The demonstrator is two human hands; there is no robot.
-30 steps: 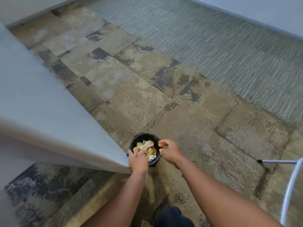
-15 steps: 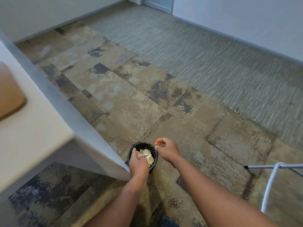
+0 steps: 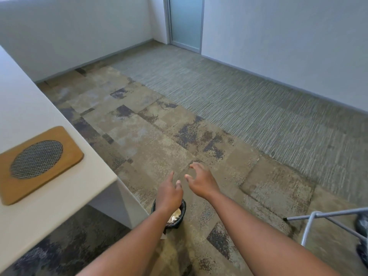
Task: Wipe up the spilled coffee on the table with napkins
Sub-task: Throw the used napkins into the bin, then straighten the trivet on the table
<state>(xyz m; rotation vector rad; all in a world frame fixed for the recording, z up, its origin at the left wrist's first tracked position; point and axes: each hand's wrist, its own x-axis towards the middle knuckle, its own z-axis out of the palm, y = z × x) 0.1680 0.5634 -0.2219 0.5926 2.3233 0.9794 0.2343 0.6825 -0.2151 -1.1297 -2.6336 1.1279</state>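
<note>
item: disposal. our left hand (image 3: 169, 193) and right hand (image 3: 201, 182) hang loose and empty; stained napkins (image 3: 175, 217) in bin (image 3: 180, 221) at six o'clock; we recheck table (image 3: 49, 196).

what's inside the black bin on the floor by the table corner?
Crumpled napkins, white with tan-brown staining, show inside the black bin. The left hand and forearm cover most of the opening, so how full it is, or anything else inside, can't be seen.

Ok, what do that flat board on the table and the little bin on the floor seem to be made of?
The board looks like smooth matte wood, tan with rounded corners, with an oval grey woven mesh inset. The bin looks lined with glossy black plastic film, judging by its crinkled rim; its body is hidden.
</note>
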